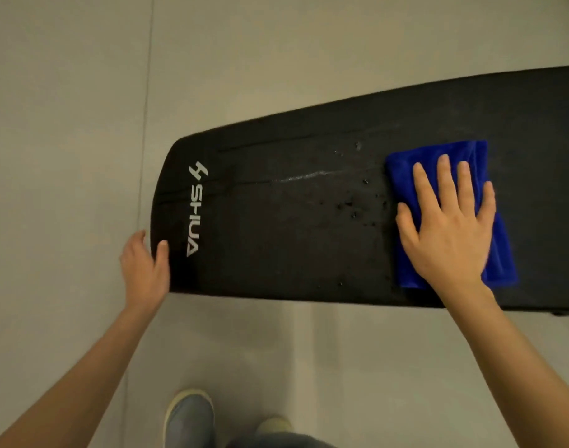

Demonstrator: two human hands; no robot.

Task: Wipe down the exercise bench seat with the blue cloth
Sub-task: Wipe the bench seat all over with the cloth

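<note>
A black padded exercise bench seat [292, 240] with a white SHUA logo at its left end runs across the view from left to right. Water droplets and wet streaks lie on its middle. A folded blue cloth [402, 176] rests flat on the seat toward the right. My right hand [451, 221] lies flat on top of the cloth with fingers spread, pressing it down. My left hand [145, 263] grips the rounded left end of the seat, thumb on top and fingers curled over the edge.
Pale grey floor [66, 124] with thin seams surrounds the bench. My grey shoe [189, 418] stands on the floor just below the seat's near edge, with the other foot partly in view beside it.
</note>
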